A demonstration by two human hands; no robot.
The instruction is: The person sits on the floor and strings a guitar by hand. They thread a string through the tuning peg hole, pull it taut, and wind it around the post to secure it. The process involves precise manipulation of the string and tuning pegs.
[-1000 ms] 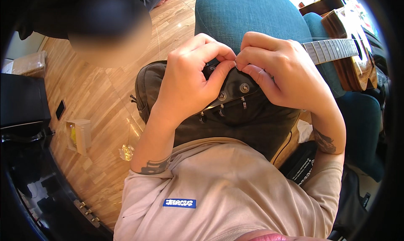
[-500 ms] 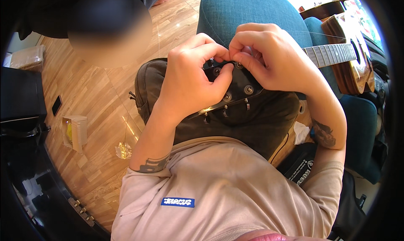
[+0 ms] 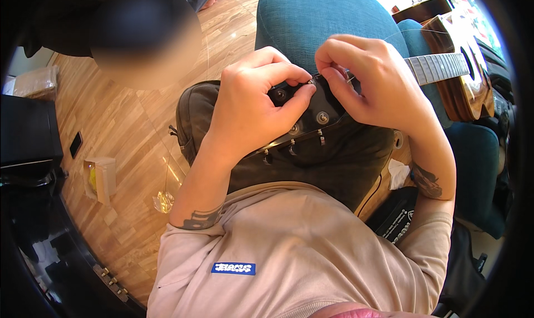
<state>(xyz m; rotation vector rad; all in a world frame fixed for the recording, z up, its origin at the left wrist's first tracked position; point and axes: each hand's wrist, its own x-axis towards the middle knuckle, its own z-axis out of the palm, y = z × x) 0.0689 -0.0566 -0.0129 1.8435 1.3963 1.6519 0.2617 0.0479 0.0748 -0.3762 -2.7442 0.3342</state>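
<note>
A guitar's black headstock [image 3: 314, 108] lies across my lap, with round metal string posts [image 3: 322, 117] on its face and tuning pegs [image 3: 321, 137] along its near edge. My left hand [image 3: 245, 104] is closed in a pinch, thumb and forefinger meeting at a post near the far edge; what lies between the tips is too small to make out. Just right of it, my right hand [image 3: 378, 84] is curled above the neck end of the headstock, closed on a thin guitar string. Beyond that hand, the fretted neck [image 3: 438, 69] runs to the wooden guitar body [image 3: 451, 93].
A teal chair [image 3: 328, 20] stands ahead, under the neck. On the wooden floor at left lie a phone [image 3: 76, 144], an opened small box [image 3: 101, 179] and a crumpled clear wrapper [image 3: 163, 202]. A black case [image 3: 61, 251] fills the lower left. Another person sits at upper left.
My hands, whose fingertips met over the headstock, have come apart. The right has shifted slightly right and nearer to me; the left stays at the headstock, its thumb and forefinger now pinched together.
</note>
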